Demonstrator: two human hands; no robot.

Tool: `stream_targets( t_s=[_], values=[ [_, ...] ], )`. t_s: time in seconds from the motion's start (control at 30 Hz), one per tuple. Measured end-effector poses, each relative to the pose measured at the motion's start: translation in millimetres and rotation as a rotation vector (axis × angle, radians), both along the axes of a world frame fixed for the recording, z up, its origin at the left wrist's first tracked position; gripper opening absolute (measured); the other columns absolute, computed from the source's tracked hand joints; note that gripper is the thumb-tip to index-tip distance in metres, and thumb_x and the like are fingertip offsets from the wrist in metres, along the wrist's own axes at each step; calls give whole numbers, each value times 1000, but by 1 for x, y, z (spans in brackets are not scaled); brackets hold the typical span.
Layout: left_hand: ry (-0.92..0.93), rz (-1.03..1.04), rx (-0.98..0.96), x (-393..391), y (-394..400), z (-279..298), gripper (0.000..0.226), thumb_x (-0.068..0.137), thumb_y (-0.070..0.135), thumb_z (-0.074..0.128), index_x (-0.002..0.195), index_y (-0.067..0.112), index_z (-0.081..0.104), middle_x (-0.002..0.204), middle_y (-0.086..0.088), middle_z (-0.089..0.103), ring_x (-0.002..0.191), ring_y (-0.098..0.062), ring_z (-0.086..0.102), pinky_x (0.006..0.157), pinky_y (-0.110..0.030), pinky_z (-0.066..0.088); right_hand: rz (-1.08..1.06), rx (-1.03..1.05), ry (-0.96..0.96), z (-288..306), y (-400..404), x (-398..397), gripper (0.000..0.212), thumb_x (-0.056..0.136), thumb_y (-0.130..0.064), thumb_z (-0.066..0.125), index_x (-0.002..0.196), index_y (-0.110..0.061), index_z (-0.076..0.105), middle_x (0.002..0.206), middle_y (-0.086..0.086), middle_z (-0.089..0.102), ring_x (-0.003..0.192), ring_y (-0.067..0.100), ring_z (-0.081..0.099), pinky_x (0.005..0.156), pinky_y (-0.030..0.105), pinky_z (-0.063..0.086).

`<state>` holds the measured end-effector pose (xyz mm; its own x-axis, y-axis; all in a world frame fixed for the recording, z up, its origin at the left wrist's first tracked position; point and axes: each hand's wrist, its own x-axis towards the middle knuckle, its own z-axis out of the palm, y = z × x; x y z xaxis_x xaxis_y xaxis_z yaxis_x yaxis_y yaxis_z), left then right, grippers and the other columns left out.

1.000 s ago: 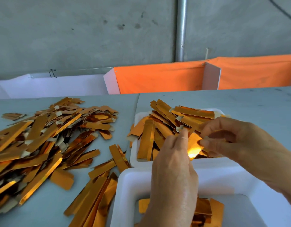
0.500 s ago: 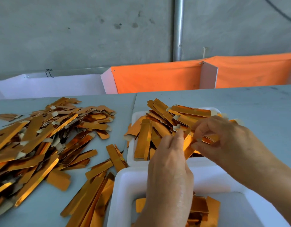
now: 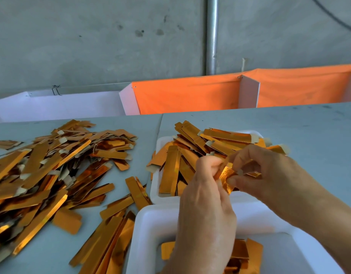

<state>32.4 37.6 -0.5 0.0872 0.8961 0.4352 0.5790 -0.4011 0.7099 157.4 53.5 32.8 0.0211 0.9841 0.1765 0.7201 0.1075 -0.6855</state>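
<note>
Both hands work one shiny gold card strip (image 3: 227,176) above the gap between two white trays. My left hand (image 3: 205,210) pinches its left end with curled fingers. My right hand (image 3: 269,175) pinches the right part between thumb and fingertips, and the strip is bent or folded between them. The far white tray (image 3: 156,186) holds a heap of flat gold strips (image 3: 192,149). In the near white tray (image 3: 149,234) lie a few folded gold pieces (image 3: 244,256), partly hidden by my left wrist.
A big loose pile of gold strips (image 3: 52,169) covers the grey table on the left, with more strips (image 3: 109,244) beside the near tray. Orange cloth panels (image 3: 186,95) and white dividers (image 3: 248,91) stand behind the table edge, before a concrete wall with a metal pipe (image 3: 212,36).
The hands have bent the strip further, from a flat glinting piece to a folded one. Both hands stay over the trays' junction.
</note>
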Motion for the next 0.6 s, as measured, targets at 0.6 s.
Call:
stream_targets(
  t_s=[0.6],
  values=[
    [-91,53,-96,3,-2,1,51,95,10,47,126,48,31,117,27,51,109,11,47,87,-1,39,133,266,-233,-2,-4,0,18,73,-11,79,75,-21,64,95,-8,61,80,8,61,66,14,45]
  ],
)
